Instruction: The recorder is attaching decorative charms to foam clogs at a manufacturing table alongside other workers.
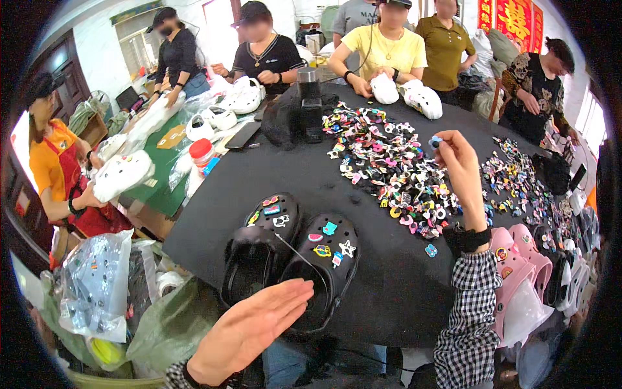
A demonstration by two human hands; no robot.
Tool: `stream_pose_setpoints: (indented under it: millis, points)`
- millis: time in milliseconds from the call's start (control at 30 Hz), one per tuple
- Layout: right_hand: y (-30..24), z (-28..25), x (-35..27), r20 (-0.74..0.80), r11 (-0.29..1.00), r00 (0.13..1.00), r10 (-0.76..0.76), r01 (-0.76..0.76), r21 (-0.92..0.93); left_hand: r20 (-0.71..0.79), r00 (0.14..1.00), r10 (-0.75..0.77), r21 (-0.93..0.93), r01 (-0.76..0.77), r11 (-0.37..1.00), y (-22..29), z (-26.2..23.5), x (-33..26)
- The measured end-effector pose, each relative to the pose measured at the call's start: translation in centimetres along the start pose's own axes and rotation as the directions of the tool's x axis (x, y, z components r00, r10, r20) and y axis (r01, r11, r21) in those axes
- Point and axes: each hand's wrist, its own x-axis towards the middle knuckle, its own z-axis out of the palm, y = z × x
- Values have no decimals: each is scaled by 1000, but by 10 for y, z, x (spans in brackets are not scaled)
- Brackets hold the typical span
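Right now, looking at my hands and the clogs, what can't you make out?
- Head view: the blue charm is partly covered by the right hand and too small for me to read its design.
- Head view: the left hand hides part of the rear of the right-side black clog.
- Head view: many pieces in the charm pile overlap or are too small.
- Head view: the left sleeve is cut off by the lower edge.

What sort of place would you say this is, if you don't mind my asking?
Probably a small shoe workshop: a large pile of colourful charms lies on the table near black clogs with charms, and people around handle white clogs.
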Motion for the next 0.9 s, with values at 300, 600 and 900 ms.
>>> stream_pose_setpoints:
  millis: [300,600,900]
  points:
    - [-47,-11,-4,34,976,998,-47,39,215,-202,962,184,500,-60,864,13,-3,2]
    - [-74,-8,-28,152,846,988,29,-106,523,-189,950,248,976,154,155,4,-35,27]
    - [-105,10,-109,420,292,804,420,-558,777,-151,919,365,973,203,-107,-23,-64,59]
